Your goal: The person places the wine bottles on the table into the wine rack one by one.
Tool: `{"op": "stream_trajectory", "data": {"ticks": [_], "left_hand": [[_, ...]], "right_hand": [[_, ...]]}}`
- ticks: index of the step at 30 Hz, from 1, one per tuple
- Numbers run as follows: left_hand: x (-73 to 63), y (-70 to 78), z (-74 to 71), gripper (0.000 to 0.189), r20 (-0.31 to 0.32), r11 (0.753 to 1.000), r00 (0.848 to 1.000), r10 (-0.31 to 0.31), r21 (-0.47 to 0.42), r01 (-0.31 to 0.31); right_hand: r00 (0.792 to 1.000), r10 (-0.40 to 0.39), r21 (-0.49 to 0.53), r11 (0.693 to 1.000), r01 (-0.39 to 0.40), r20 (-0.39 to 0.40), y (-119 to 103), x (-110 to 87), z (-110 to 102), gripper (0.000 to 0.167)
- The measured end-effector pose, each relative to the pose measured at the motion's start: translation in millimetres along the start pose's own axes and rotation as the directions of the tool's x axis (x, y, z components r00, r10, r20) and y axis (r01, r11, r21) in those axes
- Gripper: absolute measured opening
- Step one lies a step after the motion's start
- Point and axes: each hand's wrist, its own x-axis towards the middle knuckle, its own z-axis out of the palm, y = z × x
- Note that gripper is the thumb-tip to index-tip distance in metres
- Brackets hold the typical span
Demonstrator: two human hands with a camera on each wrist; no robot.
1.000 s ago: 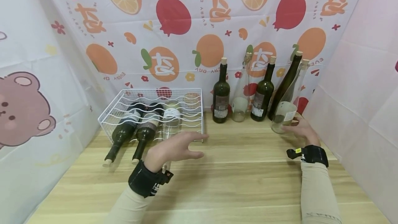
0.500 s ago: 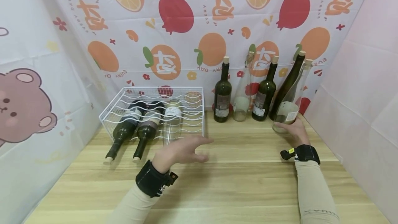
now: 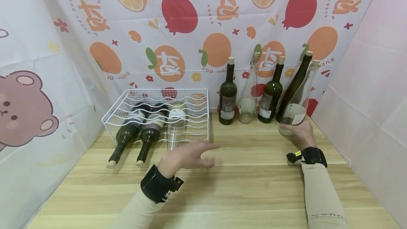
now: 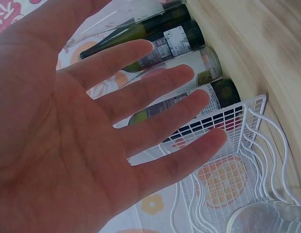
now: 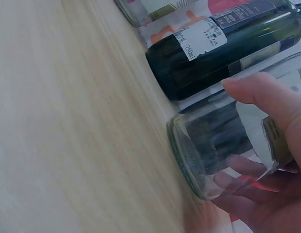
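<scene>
My right hand (image 3: 302,132) grips the lower body of a clear, corked glass bottle (image 3: 294,110) at the right. In the right wrist view the thumb lies on the near side of this clear bottle (image 5: 208,141), and the other fingers show through the glass, close to its base. My left hand (image 3: 187,155) hovers over the table before the rack, fingers spread and holding nothing. The left wrist view shows its bare palm (image 4: 87,141). A white wire rack (image 3: 207,116) holds two dark bottles (image 3: 127,134) and one clear bottle (image 3: 176,124), lying with necks toward me.
Beside the rack stand a green bottle (image 3: 227,98), a clear bottle (image 3: 247,110) and a dark green bottle (image 3: 269,98), all corked. A tall dark bottle (image 3: 288,94) stands partly behind the gripped one. Printed curtains (image 3: 190,56) enclose the wooden table (image 3: 248,186).
My right hand has gone from touching the clear bottle's side to wrapping its lower body, its wrist shifting slightly left. My left hand has drifted a little right. The view has shifted slightly.
</scene>
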Motion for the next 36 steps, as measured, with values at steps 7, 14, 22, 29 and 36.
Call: {"op": "stream_trajectory", "data": {"ticks": [7, 14, 22, 29, 36], "left_hand": [[-0.8, -0.6, 0.4, 0.058, 0.016, 1.0, 1.0, -0.024, -0.003, 0.024], [-0.8, -0.4, -0.1, 0.061, 0.021, 1.0, 0.999, -0.026, 0.004, 0.026], [-2.7, -0.1, -0.5, 0.065, 0.014, 0.998, 0.998, -0.062, 0.003, 0.062], [-2.9, 1.1, -1.7, 0.066, 0.012, 0.996, 0.996, -0.091, -0.005, 0.091], [-4.7, 5.3, -2.9, 0.066, 0.012, 0.995, 0.995, -0.103, 0.003, 0.103]], "right_hand": [[0.999, -0.032, -0.049, 0.998, 0.033, 0.037, -4.7, -2.1, -4.5, 0.096], [0.985, -0.168, -0.124, 0.977, 0.173, 0.047, -14.6, 1.1, -10.2, 0.083], [0.95, -0.253, -0.223, 0.93, 0.291, 0.184, -26.8, 1.4, -13.3, 0.077], [0.909, -0.284, -0.181, 0.92, 0.348, 0.304, -53.2, -3.9, -10.1, 0.089], [0.86, -0.332, -0.227, 0.869, 0.439, 0.388, -78.5, -8.9, -2.9, 0.079]]}}
